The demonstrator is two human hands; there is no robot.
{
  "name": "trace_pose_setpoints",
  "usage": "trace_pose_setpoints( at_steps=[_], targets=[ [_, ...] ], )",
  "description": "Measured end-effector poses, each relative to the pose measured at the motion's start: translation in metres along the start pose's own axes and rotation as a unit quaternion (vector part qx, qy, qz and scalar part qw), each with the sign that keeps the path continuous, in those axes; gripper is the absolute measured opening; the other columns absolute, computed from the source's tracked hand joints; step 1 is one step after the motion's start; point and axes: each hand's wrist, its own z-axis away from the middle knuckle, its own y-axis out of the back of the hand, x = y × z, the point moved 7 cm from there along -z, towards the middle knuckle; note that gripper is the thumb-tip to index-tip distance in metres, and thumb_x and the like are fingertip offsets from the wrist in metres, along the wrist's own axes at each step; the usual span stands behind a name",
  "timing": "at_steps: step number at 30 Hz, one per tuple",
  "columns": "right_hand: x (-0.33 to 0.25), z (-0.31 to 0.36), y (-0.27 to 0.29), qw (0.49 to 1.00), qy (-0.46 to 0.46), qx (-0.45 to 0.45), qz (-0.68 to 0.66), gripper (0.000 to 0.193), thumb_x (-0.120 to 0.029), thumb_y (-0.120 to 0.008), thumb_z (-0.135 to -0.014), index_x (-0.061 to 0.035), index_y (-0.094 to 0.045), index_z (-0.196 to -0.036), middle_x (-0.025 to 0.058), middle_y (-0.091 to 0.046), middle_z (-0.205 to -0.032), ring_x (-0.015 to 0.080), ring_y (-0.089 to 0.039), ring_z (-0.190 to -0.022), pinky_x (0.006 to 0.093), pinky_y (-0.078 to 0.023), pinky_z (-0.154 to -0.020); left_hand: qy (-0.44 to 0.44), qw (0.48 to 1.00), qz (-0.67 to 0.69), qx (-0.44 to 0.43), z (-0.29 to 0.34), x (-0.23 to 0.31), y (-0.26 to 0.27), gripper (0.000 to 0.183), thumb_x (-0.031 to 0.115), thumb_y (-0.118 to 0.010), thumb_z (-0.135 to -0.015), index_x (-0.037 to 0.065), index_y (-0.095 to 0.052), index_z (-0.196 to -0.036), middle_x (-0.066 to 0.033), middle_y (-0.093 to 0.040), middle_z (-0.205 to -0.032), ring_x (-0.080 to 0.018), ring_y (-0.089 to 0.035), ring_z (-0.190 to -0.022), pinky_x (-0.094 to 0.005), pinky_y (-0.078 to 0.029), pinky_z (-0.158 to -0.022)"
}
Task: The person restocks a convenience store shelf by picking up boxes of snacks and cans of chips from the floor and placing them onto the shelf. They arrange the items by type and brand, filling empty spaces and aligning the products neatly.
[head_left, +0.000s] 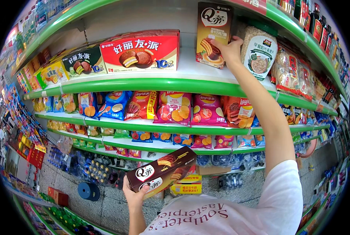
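Observation:
Low in front of my body, my left hand [134, 195] is closed round one end of a dark brown cake box [161, 172], held tilted with its right end higher. My right arm reaches up to the top shelf in view. There my right hand [230, 50] grips the right edge of a second cake box [213, 20], brown and gold, with the thumb on its front and the other fingers partly hidden behind the edge. This box stands upright on the white shelf. Just right of it is an oatmeal jar [259, 51] with a green lid.
A red box of chocolate pies [139, 51] stands left on the same shelf, beside a dark green box [83, 60]. Bagged crackers [287, 72] lie beyond the jar. The green shelf edge [151, 85] runs above rows of chip bags [174, 107]. A blue stool [89, 191] stands on the floor.

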Motion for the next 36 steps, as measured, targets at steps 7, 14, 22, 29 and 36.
trace_pose_setpoints(
  at_steps=[7,14,22,29,36],
  targets=[
    [-0.060,0.038,0.034,0.974,0.214,0.002,0.069,0.081,-0.023,-0.085,-0.060,0.0074,-0.039,-0.119,0.0204,-0.048,-0.115,0.0314,-0.050,-0.107,0.0375,-0.041,-0.093,0.029,0.997,0.020,-0.067,-0.030,-0.008,0.004,0.076,0.022,-0.089,-0.055,-0.005,-0.049,-0.114,-0.0107,-0.061,-0.104,-0.0172,-0.060,-0.095,-0.0309,-0.048,-0.085],
    [-0.084,0.109,0.077,0.905,0.393,0.002,0.165,0.077,-0.012,-0.081,-0.066,-0.0035,-0.027,-0.120,0.0151,-0.039,-0.112,0.0277,-0.045,-0.106,0.0361,-0.037,-0.095,0.021,0.982,-0.005,-0.188,-0.047,-0.013,-0.019,0.083,0.026,-0.091,-0.053,-0.009,-0.046,-0.114,-0.0148,-0.060,-0.106,-0.0195,-0.060,-0.097,-0.0331,-0.047,-0.087],
    [-0.070,0.172,0.159,0.792,0.559,-0.020,0.244,0.043,-0.012,-0.069,-0.075,-0.0201,-0.033,-0.096,0.0113,-0.051,-0.120,0.0369,-0.042,-0.123,0.0586,-0.017,-0.106,0.026,0.970,-0.038,-0.237,-0.031,-0.022,-0.049,0.089,0.032,-0.092,-0.048,-0.007,-0.047,-0.113,-0.0111,-0.060,-0.101,-0.0174,-0.058,-0.094,-0.0314,-0.046,-0.086],
    [-0.041,0.200,0.231,0.739,0.593,-0.104,0.302,0.032,-0.022,-0.063,-0.080,-0.0365,-0.038,-0.094,0.0081,-0.047,-0.120,0.0353,-0.043,-0.121,0.0580,-0.019,-0.105,0.050,0.958,-0.041,-0.278,0.002,-0.025,-0.088,0.088,0.028,-0.091,-0.051,-0.007,-0.046,-0.118,-0.0145,-0.059,-0.110,-0.0188,-0.057,-0.102,-0.0325,-0.044,-0.090],
    [-0.046,0.209,0.248,0.700,0.648,-0.219,0.206,0.039,-0.027,-0.065,-0.073,-0.0394,-0.038,-0.099,0.0043,-0.042,-0.128,0.0362,-0.037,-0.125,0.0634,-0.039,-0.095,0.036,0.929,-0.115,-0.351,0.005,-0.012,-0.120,0.090,0.030,-0.092,-0.045,-0.006,-0.051,-0.116,-0.0112,-0.058,-0.113,-0.0175,-0.056,-0.102,-0.0313,-0.042,-0.093]
  ],
)
